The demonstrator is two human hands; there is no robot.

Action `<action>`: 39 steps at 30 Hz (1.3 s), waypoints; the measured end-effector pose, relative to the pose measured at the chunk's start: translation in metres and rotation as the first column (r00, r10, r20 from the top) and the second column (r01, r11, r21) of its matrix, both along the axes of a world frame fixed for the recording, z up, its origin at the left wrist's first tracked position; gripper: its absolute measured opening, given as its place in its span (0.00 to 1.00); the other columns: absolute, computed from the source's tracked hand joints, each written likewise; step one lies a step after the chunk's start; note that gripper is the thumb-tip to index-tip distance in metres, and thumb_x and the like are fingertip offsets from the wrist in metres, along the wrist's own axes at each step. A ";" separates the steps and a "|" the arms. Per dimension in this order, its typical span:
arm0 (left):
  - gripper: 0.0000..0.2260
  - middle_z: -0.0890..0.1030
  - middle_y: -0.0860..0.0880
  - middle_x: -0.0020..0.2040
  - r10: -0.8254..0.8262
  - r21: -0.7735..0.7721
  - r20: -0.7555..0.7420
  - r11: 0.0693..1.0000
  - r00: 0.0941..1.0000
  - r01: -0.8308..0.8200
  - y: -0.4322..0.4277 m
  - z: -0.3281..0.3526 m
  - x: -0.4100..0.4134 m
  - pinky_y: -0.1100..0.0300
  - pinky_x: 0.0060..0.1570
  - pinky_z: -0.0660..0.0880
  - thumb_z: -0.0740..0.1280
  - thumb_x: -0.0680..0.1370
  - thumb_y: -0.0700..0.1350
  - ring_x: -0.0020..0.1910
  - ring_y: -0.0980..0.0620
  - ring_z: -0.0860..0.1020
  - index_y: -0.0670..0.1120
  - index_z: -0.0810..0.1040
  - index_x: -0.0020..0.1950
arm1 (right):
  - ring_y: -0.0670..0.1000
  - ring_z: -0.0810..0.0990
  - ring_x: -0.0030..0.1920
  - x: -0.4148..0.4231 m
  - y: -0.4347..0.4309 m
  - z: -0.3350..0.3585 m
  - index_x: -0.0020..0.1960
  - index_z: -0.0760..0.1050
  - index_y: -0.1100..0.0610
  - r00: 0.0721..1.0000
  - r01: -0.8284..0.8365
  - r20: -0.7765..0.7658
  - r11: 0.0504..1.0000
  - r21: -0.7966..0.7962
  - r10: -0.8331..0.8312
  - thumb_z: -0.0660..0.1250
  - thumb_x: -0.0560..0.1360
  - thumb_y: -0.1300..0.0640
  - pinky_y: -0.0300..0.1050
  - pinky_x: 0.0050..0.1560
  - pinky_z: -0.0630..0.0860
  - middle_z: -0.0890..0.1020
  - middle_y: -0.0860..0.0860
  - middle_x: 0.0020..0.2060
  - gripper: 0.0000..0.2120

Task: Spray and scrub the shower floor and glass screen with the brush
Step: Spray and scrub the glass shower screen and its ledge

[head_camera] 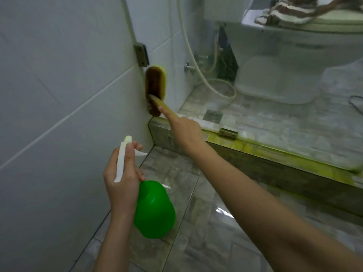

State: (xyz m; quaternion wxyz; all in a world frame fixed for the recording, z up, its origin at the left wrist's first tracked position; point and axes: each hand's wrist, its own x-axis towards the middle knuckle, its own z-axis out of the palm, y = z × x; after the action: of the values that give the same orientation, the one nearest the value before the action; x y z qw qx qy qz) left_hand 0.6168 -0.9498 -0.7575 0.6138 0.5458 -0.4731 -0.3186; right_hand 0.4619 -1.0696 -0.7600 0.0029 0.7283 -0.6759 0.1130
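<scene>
Glass screen [172, 36] edge — brush [155, 89] just beyond right hand [184, 128] gripping its handle (left hand [121, 186] grips spray bottle [154, 210]).

Brown-bristled yellow brush [155, 89] stands upright at the glass screen [176, 46] wall-side edge.

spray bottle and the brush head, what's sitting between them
Head view: from the green spray bottle toward the brush head comes a bare strip of floor tile, then the corner of the tiled step.
</scene>
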 end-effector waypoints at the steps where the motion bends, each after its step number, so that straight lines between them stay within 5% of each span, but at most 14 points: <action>1: 0.09 0.85 0.59 0.48 0.000 -0.002 0.000 1.000 1.000 0.000 0.000 0.000 0.001 0.66 0.26 0.72 0.61 0.85 0.52 0.24 0.58 0.71 0.55 0.81 0.53 | 0.57 0.79 0.36 0.007 -0.008 0.003 0.78 0.46 0.39 0.999 -0.037 -0.032 0.999 0.007 0.037 0.55 0.78 0.67 0.48 0.32 0.65 0.81 0.56 0.43 0.38; 6: 0.09 0.85 0.59 0.48 -0.024 0.013 -0.007 1.000 1.000 0.024 0.005 -0.001 0.002 0.66 0.25 0.71 0.62 0.85 0.51 0.24 0.58 0.72 0.52 0.81 0.53 | 0.57 0.78 0.33 -0.064 0.054 -0.029 0.76 0.41 0.33 0.996 0.075 -0.041 0.997 0.023 -0.074 0.57 0.76 0.67 0.47 0.27 0.63 0.76 0.54 0.37 0.43; 10: 0.11 0.85 0.58 0.48 -0.042 0.017 -0.009 0.999 0.999 0.042 0.007 -0.001 -0.002 0.66 0.24 0.70 0.62 0.84 0.52 0.23 0.57 0.71 0.49 0.81 0.53 | 0.55 0.74 0.25 -0.109 0.130 -0.064 0.74 0.36 0.32 0.958 0.285 0.011 0.958 0.022 -0.285 0.59 0.80 0.60 0.48 0.25 0.74 0.74 0.54 0.31 0.40; 17: 0.12 0.84 0.60 0.41 -0.110 0.034 -0.025 0.993 0.994 0.111 0.016 -0.002 -0.023 0.66 0.24 0.70 0.62 0.81 0.58 0.23 0.58 0.72 0.53 0.81 0.50 | 0.52 0.68 0.23 -0.074 0.070 -0.033 0.77 0.41 0.37 0.989 0.139 -0.030 0.987 -0.076 -0.142 0.56 0.81 0.62 0.47 0.24 0.68 0.72 0.53 0.30 0.36; 23: 0.09 0.85 0.58 0.41 -0.174 0.050 -0.030 0.983 0.984 0.175 0.022 -0.002 -0.045 0.66 0.24 0.70 0.63 0.84 0.51 0.23 0.58 0.71 0.53 0.82 0.52 | 0.57 0.73 0.26 -0.155 0.188 -0.074 0.76 0.44 0.35 0.891 0.413 0.253 0.904 -0.108 -0.377 0.58 0.81 0.59 0.49 0.25 0.70 0.76 0.56 0.30 0.34; 28: 0.08 0.86 0.56 0.47 -0.265 0.048 -0.026 0.963 0.964 0.266 0.029 -0.004 -0.068 0.67 0.24 0.68 0.63 0.85 0.51 0.22 0.58 0.71 0.55 0.82 0.52 | 0.56 0.74 0.24 -0.155 0.184 -0.060 0.77 0.53 0.41 0.849 0.412 0.444 0.884 -0.221 -0.285 0.58 0.82 0.57 0.48 0.24 0.70 0.76 0.56 0.27 0.28; 32: 0.09 0.86 0.58 0.47 -0.336 0.120 0.024 0.936 0.941 0.331 0.028 -0.015 -0.090 0.68 0.26 0.71 0.63 0.85 0.52 0.23 0.59 0.73 0.55 0.82 0.51 | 0.48 0.69 0.21 -0.146 0.174 -0.053 0.77 0.53 0.40 0.848 0.404 0.460 0.884 -0.236 -0.265 0.57 0.82 0.54 0.38 0.21 0.58 0.71 0.49 0.24 0.27; 35: 0.11 0.86 0.51 0.43 -0.415 0.180 0.058 0.899 0.908 0.399 0.024 -0.024 -0.110 0.67 0.25 0.71 0.64 0.84 0.53 0.22 0.57 0.75 0.53 0.83 0.48 | 0.48 0.67 0.20 -0.159 0.208 -0.073 0.76 0.54 0.35 0.760 0.469 0.579 0.866 -0.174 -0.296 0.56 0.82 0.52 0.46 0.22 0.63 0.70 0.49 0.23 0.26; 39: 0.16 0.86 0.44 0.42 -0.560 0.260 0.146 0.817 0.816 0.514 0.013 -0.026 -0.142 0.61 0.26 0.75 0.65 0.83 0.55 0.21 0.52 0.79 0.45 0.83 0.48 | 0.53 0.70 0.26 -0.174 0.239 -0.084 0.73 0.57 0.32 0.490 0.654 0.798 0.753 -0.071 -0.350 0.56 0.83 0.52 0.53 0.28 0.70 0.79 0.59 0.33 0.23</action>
State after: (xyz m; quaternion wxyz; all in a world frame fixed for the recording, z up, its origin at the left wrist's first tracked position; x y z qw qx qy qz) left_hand 0.4745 -0.9373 -0.7830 0.3825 0.4816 -0.6361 -0.4660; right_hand 0.2874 -0.8307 -0.8437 -0.1041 0.3659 -0.7667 0.5171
